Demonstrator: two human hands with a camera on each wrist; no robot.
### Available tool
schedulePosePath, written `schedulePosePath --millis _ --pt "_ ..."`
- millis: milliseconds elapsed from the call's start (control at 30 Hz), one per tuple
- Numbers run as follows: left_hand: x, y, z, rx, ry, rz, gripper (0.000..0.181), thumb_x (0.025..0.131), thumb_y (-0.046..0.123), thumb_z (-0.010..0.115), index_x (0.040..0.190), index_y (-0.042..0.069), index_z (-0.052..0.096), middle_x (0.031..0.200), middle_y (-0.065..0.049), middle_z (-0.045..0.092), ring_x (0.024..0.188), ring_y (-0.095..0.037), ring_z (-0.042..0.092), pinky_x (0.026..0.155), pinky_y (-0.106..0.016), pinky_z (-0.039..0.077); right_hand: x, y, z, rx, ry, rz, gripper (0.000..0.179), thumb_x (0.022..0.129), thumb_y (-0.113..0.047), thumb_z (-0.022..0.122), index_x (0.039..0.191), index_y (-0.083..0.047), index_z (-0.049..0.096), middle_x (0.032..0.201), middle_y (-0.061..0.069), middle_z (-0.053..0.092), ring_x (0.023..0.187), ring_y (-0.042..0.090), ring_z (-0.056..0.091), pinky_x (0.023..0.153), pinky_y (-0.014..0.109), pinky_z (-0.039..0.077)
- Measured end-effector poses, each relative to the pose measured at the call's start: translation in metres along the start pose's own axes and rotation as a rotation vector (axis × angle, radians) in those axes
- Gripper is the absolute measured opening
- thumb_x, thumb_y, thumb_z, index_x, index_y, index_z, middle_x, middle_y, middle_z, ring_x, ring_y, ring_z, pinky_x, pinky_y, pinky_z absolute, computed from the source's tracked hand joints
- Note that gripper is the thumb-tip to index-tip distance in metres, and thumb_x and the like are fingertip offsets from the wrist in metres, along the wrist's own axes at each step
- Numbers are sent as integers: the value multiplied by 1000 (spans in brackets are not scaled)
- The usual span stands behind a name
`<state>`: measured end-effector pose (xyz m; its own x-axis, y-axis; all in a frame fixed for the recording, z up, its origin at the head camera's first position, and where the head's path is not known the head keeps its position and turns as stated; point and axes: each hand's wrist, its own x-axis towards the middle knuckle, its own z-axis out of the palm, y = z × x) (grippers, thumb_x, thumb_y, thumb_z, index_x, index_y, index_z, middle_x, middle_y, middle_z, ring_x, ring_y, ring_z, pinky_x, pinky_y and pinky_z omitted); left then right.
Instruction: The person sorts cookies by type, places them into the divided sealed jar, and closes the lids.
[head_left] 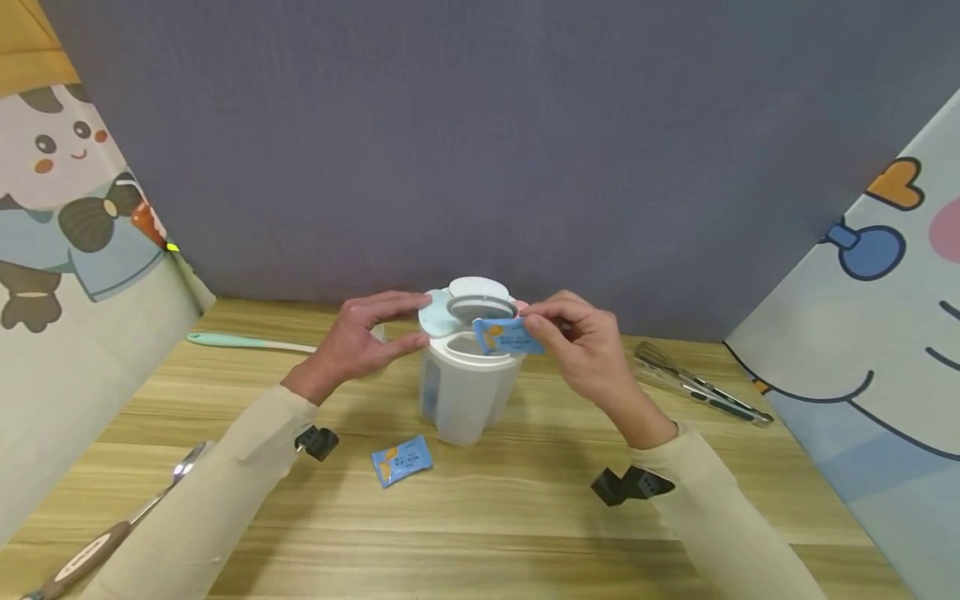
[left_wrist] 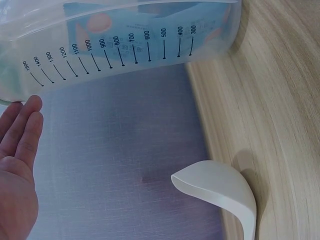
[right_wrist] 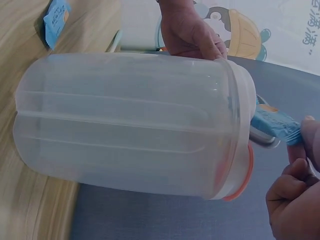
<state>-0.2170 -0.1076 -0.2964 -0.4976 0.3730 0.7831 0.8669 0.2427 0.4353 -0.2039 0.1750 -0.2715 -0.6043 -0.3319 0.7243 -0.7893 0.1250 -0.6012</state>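
Observation:
A translucent storage container point(head_left: 459, 404) with printed measuring marks stands upright on the table. Its lid has a pale-green flap point(head_left: 435, 315), a pink one, and a white flap point(head_left: 477, 288) that is raised over an opening. My left hand point(head_left: 360, 337) rests its fingertips and thumb against the lid's left side, fingers fairly straight in the left wrist view. Between thumb and fingers, my right hand point(head_left: 581, 342) pinches a blue snack packet point(head_left: 507, 335) over the opening. Another blue packet point(left_wrist: 150, 32) shows through the container wall.
One more blue packet point(head_left: 402, 460) lies in front of the container. A white ladle point(left_wrist: 220, 187) with a green handle point(head_left: 225, 340) is to the left. Metal tongs point(head_left: 701, 385) lie at right, and a brown-handled utensil point(head_left: 90, 552) at front left. A grey panel point(head_left: 480, 150) stands behind.

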Motion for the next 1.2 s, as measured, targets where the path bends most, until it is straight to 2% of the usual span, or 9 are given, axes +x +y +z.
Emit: schedulePosePath --millis 133,267,400,633,800,867,1000,1100,1200 --pt "0 0 0 -4 -2 -5 46 65 -13 78 109 -12 63 110 -24 63 99 -35 62 86 -32 52 3 0 3 -6 -19 -43 11 90 -2 63 93 7 69 85 11 61 60 11 48 44 19 38" --pt "0 0 0 -5 -6 -7 46 65 -13 78 109 -11 63 111 -24 63 99 -35 62 86 -33 52 4 -1 4 -62 -8 -73 16 90 -9 65 96 5 70 82 8 59 57 11 43 44 19 35" --pt "0 0 0 8 -7 -1 46 65 -13 79 109 -11 63 111 -24 63 100 -35 62 87 -32 51 3 -3 5 -125 20 -72 12 88 -1 66 98 3 71 76 5 54 56 13 40 43 19 31" --pt "1 0 0 8 -9 -2 46 65 -13 78 109 -12 63 111 -24 63 100 -35 62 86 -33 52 -4 -3 6 -160 62 -41 18 83 11 65 97 2 72 74 5 54 54 13 37 41 20 29" --pt "0 0 0 16 1 1 46 65 -13 79 108 -12 63 109 -24 64 99 -35 62 86 -31 52 -12 -4 12 -126 56 -51 9 87 -1 67 94 2 72 73 4 52 54 12 36 40 20 28" --pt "0 -1 0 14 3 3 46 64 -13 79 108 -12 63 109 -24 64 98 -35 62 86 -31 52 -15 -5 17 -93 50 -68 14 89 -11 67 93 2 72 74 3 53 55 12 38 41 20 28" --pt "0 -2 0 4 3 12 46 65 -12 79 108 -11 63 109 -23 64 98 -35 62 86 -31 52 -26 -8 31 -20 11 -134 28 91 -24 65 91 3 71 75 2 54 56 10 40 41 20 30" --pt "0 -2 1 -2 5 19 46 66 -11 79 108 -11 63 109 -23 64 98 -34 63 86 -31 52 -36 -9 45 25 -57 -173 28 92 -26 63 90 1 70 76 2 55 56 8 42 41 19 33" --pt "0 -3 1 -5 6 25 45 66 -11 79 108 -11 63 109 -24 64 98 -34 63 85 -32 52 -46 -6 59 49 -136 -174 25 93 -24 62 91 -1 69 77 0 56 57 6 44 43 18 37"
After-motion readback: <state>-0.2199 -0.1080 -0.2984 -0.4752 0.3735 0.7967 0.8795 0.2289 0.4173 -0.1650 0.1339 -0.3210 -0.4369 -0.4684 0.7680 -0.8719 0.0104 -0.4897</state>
